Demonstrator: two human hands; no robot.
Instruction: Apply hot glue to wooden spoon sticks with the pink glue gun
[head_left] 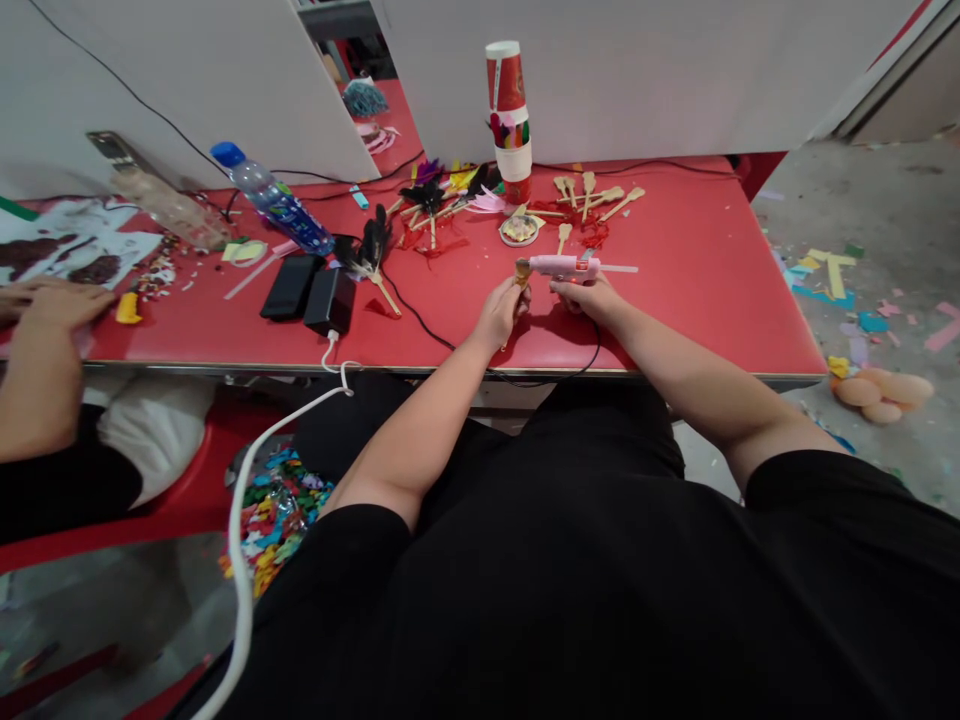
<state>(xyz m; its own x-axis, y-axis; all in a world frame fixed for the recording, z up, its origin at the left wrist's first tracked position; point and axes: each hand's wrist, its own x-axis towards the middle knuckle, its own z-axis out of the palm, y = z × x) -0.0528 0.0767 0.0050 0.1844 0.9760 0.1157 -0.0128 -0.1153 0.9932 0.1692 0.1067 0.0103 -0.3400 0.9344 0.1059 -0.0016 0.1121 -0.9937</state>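
My right hand point(583, 295) is closed round the grip of a pink glue gun point(559, 266). A pale glue stick point(621, 268) pokes out of its back end. In my left hand point(504, 312) a small wooden paddle-shaped stick point(522, 270) is held upright, its head at the gun's nozzle; whether they touch I cannot tell. Just beyond lies a small round dish point(519, 230) of light bits. Similar wooden sticks point(592, 198) are piled behind, with red threads point(596, 234) among them. Left of my hands lies a stick with black feathers point(373, 250).
Stacked paper cups point(506, 80) stand by the wall. On the left are a water bottle point(274, 200), a black phone point(292, 287), a black power box point(330, 300) with a white cable point(244, 500), and a co-worker's hand point(67, 300). The red table's edge point(750, 372) runs before me.
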